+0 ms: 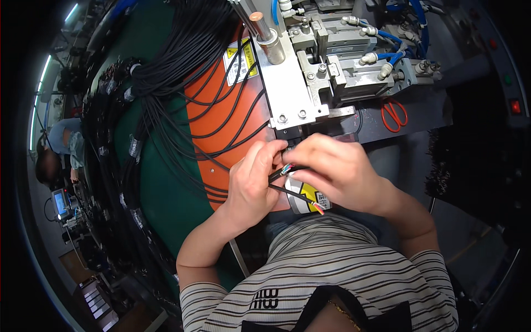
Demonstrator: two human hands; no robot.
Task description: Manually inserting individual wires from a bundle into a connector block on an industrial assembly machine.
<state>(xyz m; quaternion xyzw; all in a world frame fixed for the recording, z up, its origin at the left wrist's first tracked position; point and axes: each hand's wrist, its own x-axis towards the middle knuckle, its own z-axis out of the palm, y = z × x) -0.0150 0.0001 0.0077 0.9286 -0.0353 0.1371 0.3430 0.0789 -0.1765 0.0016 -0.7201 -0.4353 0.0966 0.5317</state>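
Observation:
My left hand (254, 180) is closed around black cables in front of the machine's near edge. From its fingers, one black cable (298, 195) slants down to the right, its bare coloured wires (319, 208) showing at the tip. A second cable end, with thin coloured wires (286, 169) spread out of its black sheath, sits between my two hands. My right hand (337, 169) pinches at these wires with thumb and fingers. The exact grip of the fingertips is partly hidden.
A large bundle of black cables (180, 61) runs over the orange board (213, 171) and green surface (166, 188). Ahead stands a metal clamping machine (290, 83) with blue air hoses (390, 37). Red-handled scissors (394, 115) lie right of it. Another person (65, 135) is at far left.

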